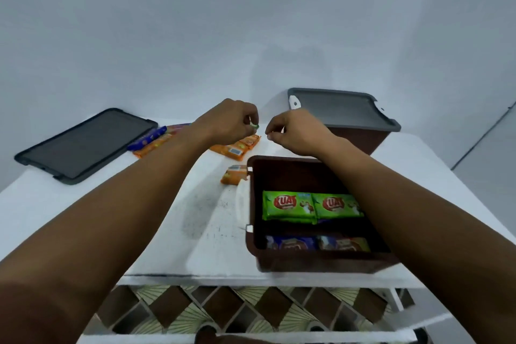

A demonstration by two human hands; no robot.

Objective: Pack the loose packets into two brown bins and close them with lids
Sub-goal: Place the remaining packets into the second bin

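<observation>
Head view: the left hand (229, 123) pinches a small green piece (254, 126); the right hand (296, 131) is curled just beside it, its hold I cannot tell. Orange packets (237, 148) lie on the bench (167, 218) under the left hand; the open brown bin (321, 261) sits beneath the right forearm

Your left hand (229, 120) hovers beyond the open brown bin (307, 263), pinching a small green item (254, 126). Your right hand (293, 131) hangs above the bin's far edge, fingers curled in. Inside the bin lie green packets (290, 205) and blue packets (291, 243). Orange packets (237, 148) lie on the tabletop (181, 232) beyond the bin's far-left corner. A lidded bin (354, 138) stands behind it, and a loose grey lid (83, 145) lies well to its left.
</observation>
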